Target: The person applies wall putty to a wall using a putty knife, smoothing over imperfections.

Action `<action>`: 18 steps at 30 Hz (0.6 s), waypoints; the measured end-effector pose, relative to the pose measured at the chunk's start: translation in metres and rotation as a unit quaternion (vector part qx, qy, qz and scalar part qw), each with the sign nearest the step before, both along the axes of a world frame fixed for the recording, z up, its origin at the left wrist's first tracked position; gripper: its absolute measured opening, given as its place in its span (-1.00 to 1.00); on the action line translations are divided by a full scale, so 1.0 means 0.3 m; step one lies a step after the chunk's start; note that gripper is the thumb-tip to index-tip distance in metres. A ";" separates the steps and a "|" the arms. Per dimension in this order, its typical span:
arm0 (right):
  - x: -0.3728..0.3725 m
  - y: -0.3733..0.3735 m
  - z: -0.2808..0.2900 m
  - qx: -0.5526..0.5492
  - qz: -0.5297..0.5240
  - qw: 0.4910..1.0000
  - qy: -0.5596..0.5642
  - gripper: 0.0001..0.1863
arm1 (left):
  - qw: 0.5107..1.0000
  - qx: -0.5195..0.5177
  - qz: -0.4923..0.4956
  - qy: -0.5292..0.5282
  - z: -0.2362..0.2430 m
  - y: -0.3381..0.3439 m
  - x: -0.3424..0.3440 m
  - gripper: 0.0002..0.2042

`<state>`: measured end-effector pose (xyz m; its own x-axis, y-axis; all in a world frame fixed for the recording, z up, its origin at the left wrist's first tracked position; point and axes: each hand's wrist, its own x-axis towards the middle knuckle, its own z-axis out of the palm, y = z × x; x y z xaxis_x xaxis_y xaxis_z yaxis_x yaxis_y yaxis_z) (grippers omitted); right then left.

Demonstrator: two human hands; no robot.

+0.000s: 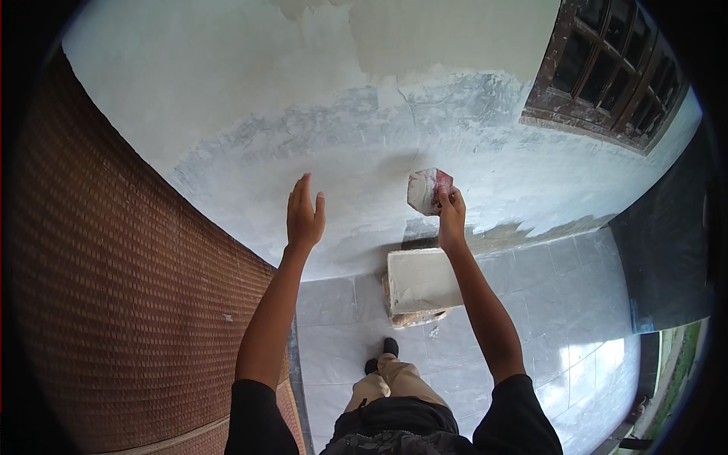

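Observation:
My right hand (453,216) grips a flat, many-sided putty scraper (422,189) by its reddish right edge, thumb on top. White putty smears most of its face. It is held up before the wall (341,182); whether it touches the wall I cannot tell. To its left, my left hand (305,216) is raised open and holds nothing, its fingers stretched up and thumb apart. The wall is pale, with a rough grey-white patched band across it and a thin crack above the scraper.
A box-like block with a whitish top (423,280) stands on the grey tiled floor (326,326) by the wall's foot. Brown woven matting (152,303) lines the left side. At upper right is a brown-framed window (607,68). A dark panel (667,243) stands at the right.

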<state>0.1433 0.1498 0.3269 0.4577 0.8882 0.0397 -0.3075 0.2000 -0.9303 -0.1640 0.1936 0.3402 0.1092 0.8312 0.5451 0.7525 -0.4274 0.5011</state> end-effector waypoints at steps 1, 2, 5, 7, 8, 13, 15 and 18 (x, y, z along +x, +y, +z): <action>0.022 -0.022 -0.053 -0.005 -0.003 1.000 -0.004 -0.77 | 1.000 -0.016 -0.001 -0.003 -0.045 -0.026 0.019 -0.48; 0.043 -0.047 -0.105 -0.010 -0.004 1.000 -0.006 -0.76 | 0.999 -0.035 -0.005 -0.012 -0.090 -0.052 0.038 -0.50; 0.093 -0.136 -0.266 -0.063 -0.001 0.998 -0.020 -0.75 | 0.996 -0.086 -0.016 -0.030 -0.244 -0.130 0.080 -0.54; 0.117 -0.193 -0.375 -0.091 0.001 0.995 -0.033 -0.75 | 0.992 -0.115 -0.024 -0.038 -0.353 -0.185 0.100 -0.55; 0.125 -0.227 -0.427 -0.105 0.004 0.994 -0.033 -0.75 | 0.988 -0.146 -0.021 -0.043 -0.407 -0.213 0.111 -0.55; 0.222 -0.361 -0.681 -0.168 -0.001 0.979 -0.116 -0.70 | 0.970 -0.232 -0.010 -0.072 -0.658 -0.335 0.199 -0.57; 0.285 -0.397 -0.793 -0.188 0.013 0.969 -0.163 -0.68 | 0.965 -0.251 -0.004 -0.079 -0.761 -0.385 0.247 -0.57; 0.338 -0.436 -0.927 -0.220 0.044 0.943 -0.245 -0.67 | 0.956 -0.280 0.007 -0.092 -0.915 -0.467 0.323 -0.56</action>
<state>0.2448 0.0191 0.0488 0.4036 0.9019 -0.1539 0.1827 -0.2443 -0.9523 -0.0672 0.0535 0.0658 0.0415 0.9989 0.0238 0.6329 -0.0447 0.7730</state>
